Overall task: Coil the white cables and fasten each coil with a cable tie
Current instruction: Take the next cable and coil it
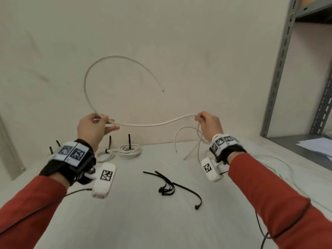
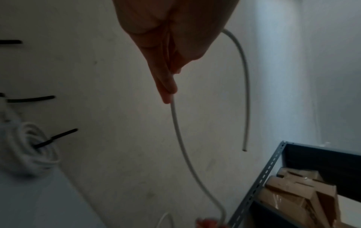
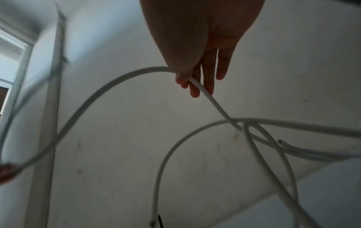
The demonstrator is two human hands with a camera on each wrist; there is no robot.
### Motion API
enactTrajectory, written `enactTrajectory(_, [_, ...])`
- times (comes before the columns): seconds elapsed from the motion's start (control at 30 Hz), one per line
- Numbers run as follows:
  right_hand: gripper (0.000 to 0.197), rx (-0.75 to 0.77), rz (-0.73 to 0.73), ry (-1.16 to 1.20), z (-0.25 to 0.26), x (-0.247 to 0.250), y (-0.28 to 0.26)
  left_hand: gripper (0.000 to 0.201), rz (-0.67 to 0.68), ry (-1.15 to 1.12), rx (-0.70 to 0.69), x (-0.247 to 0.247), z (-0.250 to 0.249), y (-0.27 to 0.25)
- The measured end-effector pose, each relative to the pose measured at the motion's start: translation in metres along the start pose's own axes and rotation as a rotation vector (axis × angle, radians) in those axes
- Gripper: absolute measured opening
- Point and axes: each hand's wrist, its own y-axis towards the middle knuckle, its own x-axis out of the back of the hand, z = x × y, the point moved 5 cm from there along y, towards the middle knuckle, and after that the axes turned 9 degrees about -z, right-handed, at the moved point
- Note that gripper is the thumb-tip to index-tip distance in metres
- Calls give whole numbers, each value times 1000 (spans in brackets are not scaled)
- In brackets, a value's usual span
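White cable (image 1: 143,125), light and springy-stiff by its self-held arc, spans above the table (image 1: 136,221), pinched by left hand (image 1: 93,128) and right hand (image 1: 209,125); best gripped near its free end.

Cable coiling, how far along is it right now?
Done: two tied coils lie by the wall. In hand: the left hand and right hand hold one white cable stretched between them, its free end arching up, not yet coiled. Left: loose cables at right, and spare cable ties on the table.
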Motion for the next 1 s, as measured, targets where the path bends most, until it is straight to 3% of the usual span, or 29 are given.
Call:
enactTrajectory(0.13, [17, 53, -44, 145, 34, 30, 33, 7, 11, 33, 76, 14, 32, -17])
enactTrajectory(0.3, [20, 379, 60, 46, 95, 43, 59, 12, -22, -32, 135, 36, 39, -26])
enactTrajectory(0.4, [27, 478, 143, 39, 124, 40, 60, 20, -77, 53, 189, 62, 46, -23])
enactTrajectory(0.47, [31, 503, 184, 101, 144, 42, 59, 35, -82, 281, 208, 83, 49, -20])
enactTrajectory(0.5, [30, 533, 205, 122, 155, 43, 57, 46, -53, 503, 173, 92, 46, -20])
enactTrajectory(0.57, [27, 649, 253, 123, 180, 43, 48, 68, 3, 979, 9, 100, 31, -24])
enactTrajectory(0.6, [26, 722, 279, 113, 192, 40, 41, 72, 6, 1088, -106, 98, 19, -28])
enactTrajectory(0.67, [27, 851, 332, 80, 213, 29, 23, 69, 45, 969, -263, 83, -5, -37])
enactTrajectory(0.7, [28, 901, 346, 55, 222, 22, 12, 67, 118, 778, -258, 71, -16, -42])
enactTrajectory(0.77, [28, 982, 342, 6, 238, 5, -9, 69, 332, 360, -119, 40, -36, -57])
enactTrajectory(0.87, [29, 1054, 281, 19, 258, -8, -30, 60, 631, 126, 23, -3, -60, -85])
enactTrajectory(0.93, [35, 995, 248, 104, 262, -4, -28, 39, 646, 59, -16, -17, -73, -95])
enactTrajectory(1.0, [26, 825, 219, 229, 249, 2, -13, 33, 530, 22, -89, -16, -82, -89])
